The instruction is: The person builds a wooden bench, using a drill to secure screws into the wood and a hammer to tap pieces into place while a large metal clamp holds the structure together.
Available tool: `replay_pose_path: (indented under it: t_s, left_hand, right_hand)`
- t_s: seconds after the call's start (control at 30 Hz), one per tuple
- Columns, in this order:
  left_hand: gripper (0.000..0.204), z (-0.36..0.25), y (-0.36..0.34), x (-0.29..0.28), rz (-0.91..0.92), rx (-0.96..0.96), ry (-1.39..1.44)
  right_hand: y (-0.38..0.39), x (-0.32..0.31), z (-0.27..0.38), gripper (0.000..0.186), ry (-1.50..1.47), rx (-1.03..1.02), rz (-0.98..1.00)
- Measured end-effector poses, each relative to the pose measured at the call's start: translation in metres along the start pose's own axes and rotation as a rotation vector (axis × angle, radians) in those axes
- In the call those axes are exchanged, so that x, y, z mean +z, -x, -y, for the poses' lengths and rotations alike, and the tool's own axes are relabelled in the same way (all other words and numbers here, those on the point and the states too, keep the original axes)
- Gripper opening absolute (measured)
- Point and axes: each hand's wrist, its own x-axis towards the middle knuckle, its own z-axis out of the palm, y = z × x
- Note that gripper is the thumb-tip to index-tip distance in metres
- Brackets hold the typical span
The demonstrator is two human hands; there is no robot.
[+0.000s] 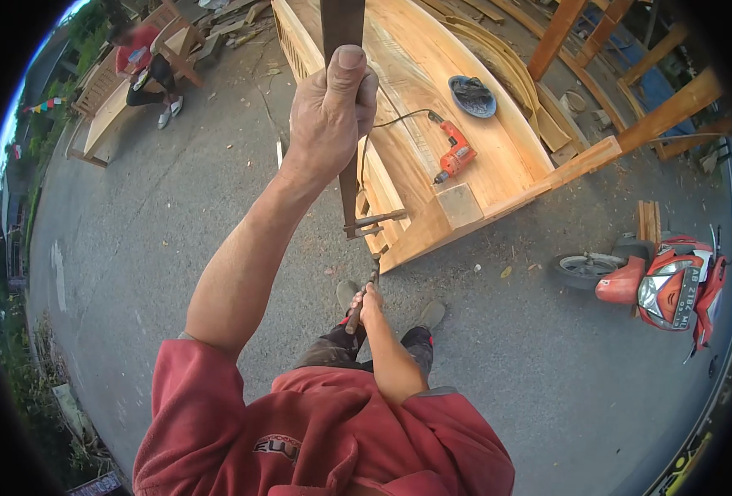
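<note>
My left hand [333,112] is raised high, its fingers wrapped round the long flat steel bar of what looks like a bar clamp [349,194]. The clamp's jaw arms, at the lower end of the bar, reach to the corner of a pale wooden furniture frame [419,236]; whether they press on it I cannot tell. Lower down, before my legs, my right hand [369,304] is closed round a short dark rod [353,322], which slants up toward the frame's corner. Its far end is small, and I cannot make out its kind.
On the wood lie an orange corded drill [455,153], a dark bowl [473,97] of small pieces and a square wooden block [461,205]. A red motorbike [663,285] stands right. Far left, a person [147,62] sits on a wooden bench [105,120]. Timber posts [672,107] rise at right.
</note>
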Motion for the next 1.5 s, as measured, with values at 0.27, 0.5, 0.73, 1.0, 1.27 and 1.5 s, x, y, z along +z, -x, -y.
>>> replay_pose_path:
  t_s: [0.27, 0.5, 0.73, 1.0, 1.27, 1.5]
  left_hand:
    - [0.06, 0.011, 0.017, -0.03, -0.068, 0.035, -0.127]
    - [0.062, -0.04, 0.096, -0.048, -0.221, -0.015, -0.064]
    - [0.056, -0.073, 0.196, -0.009, -0.102, -0.064, 0.072]
    - [0.051, -0.103, 0.275, 0.129, -0.299, 0.079, 0.062]
    - [0.05, -0.106, 0.284, 0.264, -0.306, 0.207, 0.03]
    - [0.051, -0.03, 0.242, 0.299, -0.393, 0.228, 0.025]
  right_hand:
    - [0.084, 0.127, 0.021, 0.032, 0.397, -0.478, 0.48]
    - [0.157, 0.092, -0.012, 0.044, 0.728, -0.48, 0.716]
    - [0.207, -0.01, 0.036, 0.052, 1.325, -0.308, 0.771]
    - [0.255, -0.16, 0.135, 0.073, 1.666, -0.28, 0.859]
    - [0.293, -0.214, 0.249, 0.068, 1.63, -0.348, 0.632]
    - [0.217, -0.197, 0.296, 0.062, 1.581, -0.435, 0.569]
